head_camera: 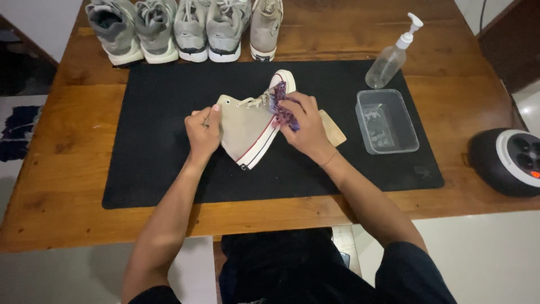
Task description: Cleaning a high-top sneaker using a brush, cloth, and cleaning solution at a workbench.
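Warm brown wooden table (67, 186) over pale tiled floor (495, 259), evenly lit.

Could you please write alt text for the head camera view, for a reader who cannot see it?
A person's left hand steadies a beige high-top shoe on a black mat while the right hand presses a purple cloth against its toe end. A clear tub, a pump bottle and a row of sneakers sit nearby.

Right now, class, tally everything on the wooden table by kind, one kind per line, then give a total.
Shoes: 6, namely 5 in the back row and 1 beige canvas high-top held by both hands
Clear pump bottle: 1
Clear plastic tub: 1
Purple cloth: 1
Black mat: 1
Wooden brush block: 1
Total: 11
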